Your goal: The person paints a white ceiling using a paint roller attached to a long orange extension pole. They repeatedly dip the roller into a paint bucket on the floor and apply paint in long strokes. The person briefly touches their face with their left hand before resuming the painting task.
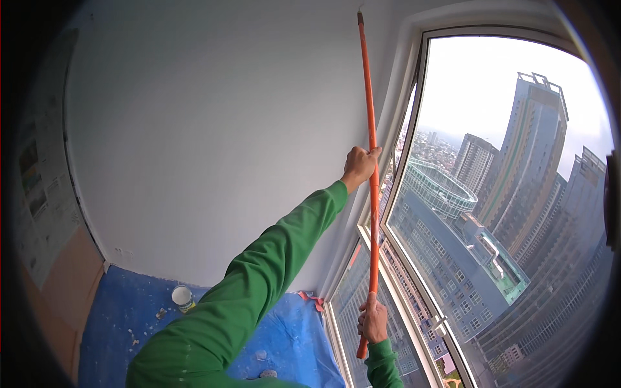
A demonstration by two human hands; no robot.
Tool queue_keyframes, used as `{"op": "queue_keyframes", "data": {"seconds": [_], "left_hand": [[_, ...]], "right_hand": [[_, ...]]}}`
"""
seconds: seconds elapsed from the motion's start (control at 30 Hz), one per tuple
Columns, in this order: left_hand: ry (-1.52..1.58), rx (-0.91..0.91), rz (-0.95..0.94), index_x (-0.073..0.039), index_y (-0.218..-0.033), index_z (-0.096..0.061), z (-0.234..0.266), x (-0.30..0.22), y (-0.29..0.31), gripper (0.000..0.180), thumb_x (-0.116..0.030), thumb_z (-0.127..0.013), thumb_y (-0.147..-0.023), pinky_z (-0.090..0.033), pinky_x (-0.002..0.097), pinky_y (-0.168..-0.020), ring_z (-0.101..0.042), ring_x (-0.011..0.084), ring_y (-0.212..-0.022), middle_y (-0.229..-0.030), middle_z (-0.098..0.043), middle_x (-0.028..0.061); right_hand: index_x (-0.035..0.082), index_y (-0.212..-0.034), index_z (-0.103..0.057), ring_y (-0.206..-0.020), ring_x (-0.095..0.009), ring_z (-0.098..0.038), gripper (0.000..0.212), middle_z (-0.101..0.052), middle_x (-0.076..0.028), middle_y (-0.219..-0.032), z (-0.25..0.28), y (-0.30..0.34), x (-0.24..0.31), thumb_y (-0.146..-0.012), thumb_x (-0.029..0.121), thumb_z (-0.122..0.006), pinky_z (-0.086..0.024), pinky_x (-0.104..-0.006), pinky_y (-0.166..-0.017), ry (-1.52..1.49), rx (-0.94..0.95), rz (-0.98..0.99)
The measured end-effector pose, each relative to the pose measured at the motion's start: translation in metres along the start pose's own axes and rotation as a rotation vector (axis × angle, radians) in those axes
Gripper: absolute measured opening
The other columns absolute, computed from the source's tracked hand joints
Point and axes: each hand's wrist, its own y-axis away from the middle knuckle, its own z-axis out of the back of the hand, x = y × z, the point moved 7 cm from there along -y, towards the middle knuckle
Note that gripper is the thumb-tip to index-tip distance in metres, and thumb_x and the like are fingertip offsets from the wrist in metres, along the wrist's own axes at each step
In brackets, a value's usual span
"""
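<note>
A long orange pole (369, 84) stands nearly upright in front of me, close to where the wall meets the window. My left hand (361, 167) is closed around its middle, with the green-sleeved arm stretched up and forward. Lower down, my right hand (373, 318) grips the pole just above its bottom end. The pole's top narrows to a dark tip with a thin, wire-like end near the upper edge of the view. I cannot make out whether anything is fixed on that tip. Behind the pole rises a plain pale grey wall (194, 142).
A large framed window (424, 84) on the right looks out on tall buildings; its handle (440, 321) is low down. Blue plastic sheeting (123, 304) covers the floor, with a white bucket (183, 297) and scattered pale flecks on it. Paper sheets (48, 194) cover the left side.
</note>
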Motion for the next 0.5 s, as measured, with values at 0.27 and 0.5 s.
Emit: {"op": "queue_keyframes", "data": {"seconds": [0.27,0.5], "left_hand": [[0.083,0.035,0.052,0.003,-0.052,-0.060,-0.019,0.096,0.105,0.057,-0.041,-0.058,-0.089,-0.045,0.0343,-0.047,-0.054,0.0192,-0.042,-0.048,-0.056,0.0124],[0.060,0.120,0.238,0.004,-0.052,-0.056,-0.053,0.157,0.224,0.062,-0.047,-0.059,-0.088,-0.041,0.0382,-0.050,-0.052,0.0227,-0.045,-0.047,-0.051,0.0141]], "right_hand": [[0.002,-0.070,-0.053,-0.040,-0.010,-0.042,0.051,-0.041,0.000,-0.048,0.049,0.080,-0.165,-0.095,0.045,-0.045,-0.032,-0.0278,-0.039,-0.008,-0.050,-0.235],[0.012,-0.073,-0.059,-0.046,-0.011,-0.045,0.047,-0.050,0.000,-0.055,0.109,0.150,-0.250,-0.094,0.052,-0.045,-0.033,-0.0290,-0.039,0.291,-0.067,-0.190]]}}
